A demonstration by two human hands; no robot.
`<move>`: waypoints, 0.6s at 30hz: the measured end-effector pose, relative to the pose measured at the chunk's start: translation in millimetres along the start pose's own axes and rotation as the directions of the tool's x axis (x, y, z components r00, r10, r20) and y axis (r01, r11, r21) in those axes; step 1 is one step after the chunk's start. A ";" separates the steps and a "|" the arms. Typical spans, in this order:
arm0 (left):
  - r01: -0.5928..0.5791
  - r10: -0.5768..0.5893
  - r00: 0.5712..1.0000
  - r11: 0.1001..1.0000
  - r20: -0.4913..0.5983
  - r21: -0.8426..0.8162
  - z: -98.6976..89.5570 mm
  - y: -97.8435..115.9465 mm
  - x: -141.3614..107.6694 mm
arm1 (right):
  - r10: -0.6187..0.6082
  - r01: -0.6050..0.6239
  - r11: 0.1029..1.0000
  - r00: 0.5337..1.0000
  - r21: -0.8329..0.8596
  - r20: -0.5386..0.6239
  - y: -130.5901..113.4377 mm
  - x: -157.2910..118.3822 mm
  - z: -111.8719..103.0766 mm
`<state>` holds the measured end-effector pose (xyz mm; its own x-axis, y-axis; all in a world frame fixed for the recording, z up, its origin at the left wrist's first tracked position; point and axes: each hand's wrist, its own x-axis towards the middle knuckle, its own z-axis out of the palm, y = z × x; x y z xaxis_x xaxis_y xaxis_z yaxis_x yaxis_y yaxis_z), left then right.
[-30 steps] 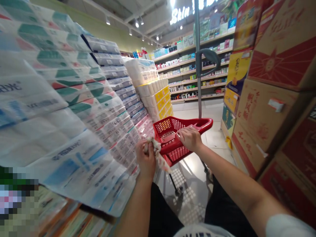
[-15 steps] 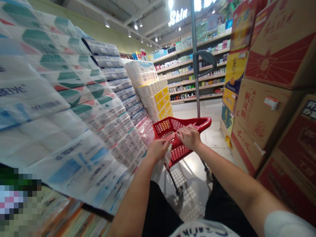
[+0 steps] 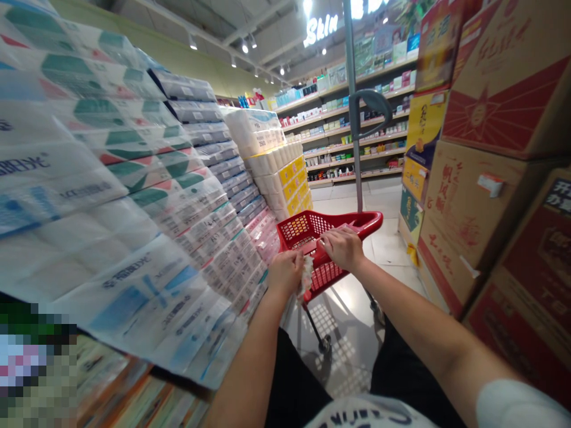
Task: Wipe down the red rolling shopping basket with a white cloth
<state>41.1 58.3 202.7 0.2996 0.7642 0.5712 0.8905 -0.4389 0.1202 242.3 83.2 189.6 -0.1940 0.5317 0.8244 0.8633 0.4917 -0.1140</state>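
Observation:
A red shopping cart (image 3: 294, 229) with a perforated plastic basket stands in front of me. My right hand (image 3: 342, 246) is closed over its red handle, the fingers lying across the top. At the handle's left end, my left hand (image 3: 285, 272) is curled into a fist. From it hangs a crumpled, thin whitish piece (image 3: 306, 277) with faint coloured spots, perhaps a plastic wrapper; its kind is unclear. Whether the left hand also touches the handle cannot be made out. A grey pole (image 3: 355, 148) with a loop-shaped part rises beyond the handle.
Stacked packs of tissue paper (image 3: 147, 172) line the left side closely. On the right stand piled cardboard boxes (image 3: 477, 202). Pale floor tiles (image 3: 379, 199) run between them towards shelves (image 3: 343, 139) of small packaged goods.
My left hand has shifted slightly and its fingers are curled in more, showing more of the crumpled piece. The right hand stays on the handle; the cart has barely moved in view.

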 end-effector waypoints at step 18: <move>-0.046 0.049 0.967 0.999 -0.252 0.018 12.7 3.6 -19.1 | 0.006 -0.006 1.000 1.000 -0.003 0.003 -0.1 -2.7 -1.1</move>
<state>42.8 48.1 181.9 0.2473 0.5980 0.7624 0.8818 -0.4651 0.0788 243.3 81.0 188.0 -0.1900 0.5366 0.8222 0.8656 0.4867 -0.1176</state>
